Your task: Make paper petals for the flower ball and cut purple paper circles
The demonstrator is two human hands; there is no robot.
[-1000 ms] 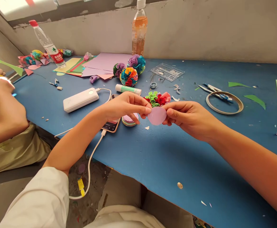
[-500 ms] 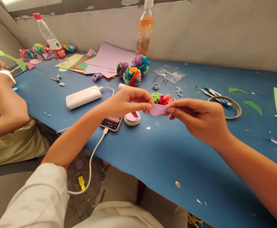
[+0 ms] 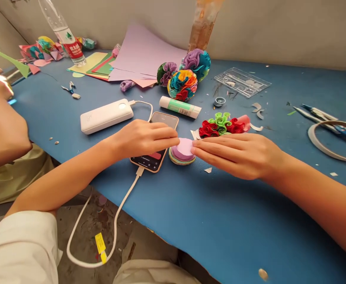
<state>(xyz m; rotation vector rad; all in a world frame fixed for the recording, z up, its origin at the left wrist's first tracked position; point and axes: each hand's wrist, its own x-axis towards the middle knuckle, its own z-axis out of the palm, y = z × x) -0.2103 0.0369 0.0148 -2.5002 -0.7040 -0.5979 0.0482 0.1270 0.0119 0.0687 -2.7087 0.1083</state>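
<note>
A stack of round paper pieces point(image 3: 182, 161) in several pastel colours lies on the blue table, in front of me. Over it is a pale purple paper circle point(image 3: 185, 148), held at its edges between both hands. My left hand point(image 3: 145, 139) reaches across the phone point(image 3: 161, 156), its fingertips closed at the circle's left edge. At the right edge are the fingertips of my right hand point(image 3: 234, 154), pressed together, with the thumb hidden. Just behind that hand sit red and green curled paper flowers point(image 3: 222, 125).
A glue stick point(image 3: 180, 107) and paper flower balls point(image 3: 182, 85) lie behind the phone. A white power bank point(image 3: 107, 116) is cabled at left. A tape ring point(image 3: 312, 136) and pens lie right; bottles and purple sheets point(image 3: 143, 51) stand or lie behind. Another person's arm point(image 3: 4, 126) is at far left.
Both hands have come down with the purple paper circle, from in front of the curled flowers to the paper stack. The glue stick and flowers are now less covered. The view has shifted.
</note>
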